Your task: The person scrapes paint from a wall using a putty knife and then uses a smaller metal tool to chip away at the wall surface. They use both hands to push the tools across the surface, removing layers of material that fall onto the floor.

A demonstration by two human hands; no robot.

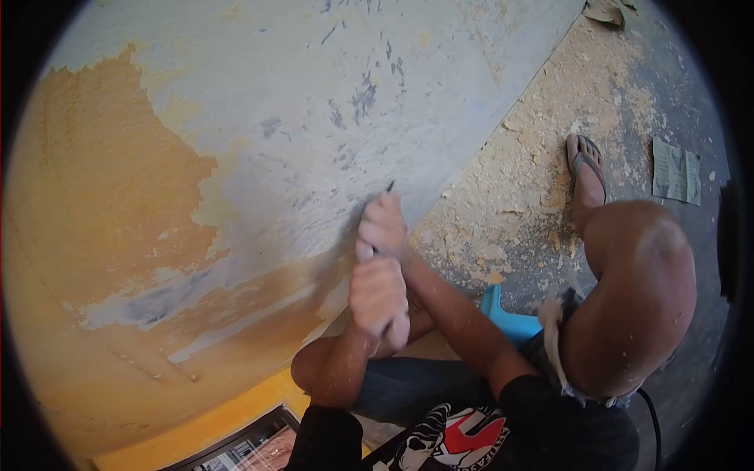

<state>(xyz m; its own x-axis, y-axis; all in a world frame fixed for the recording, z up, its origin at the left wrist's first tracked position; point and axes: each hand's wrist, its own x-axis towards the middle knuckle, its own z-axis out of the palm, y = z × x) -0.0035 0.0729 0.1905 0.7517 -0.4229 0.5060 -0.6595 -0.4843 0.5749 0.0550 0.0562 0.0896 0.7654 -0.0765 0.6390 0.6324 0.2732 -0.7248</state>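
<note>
Both fists are wrapped around one hand tool that looks like a paint scraper [390,187]; only its short dark tip shows, and the handle is mostly hidden in the fingers. My right hand [382,224] grips it nearer the tip. Just below, my left hand [378,302] is closed round the rear part, slightly blurred. The tip points up at the wall [314,141], close to its pale scraped area; whether it touches cannot be made out. Orange-yellow paint [118,180] still covers the left side of the wall, with a ragged edge against the bare grey-white patch.
Paint flakes [503,180] litter the floor along the wall's base. My sandalled foot [589,161] rests among them. A light blue plastic object [510,318] is beside my hip. A printed paper piece [676,171] lies right; a framed picture [251,447] is lower left.
</note>
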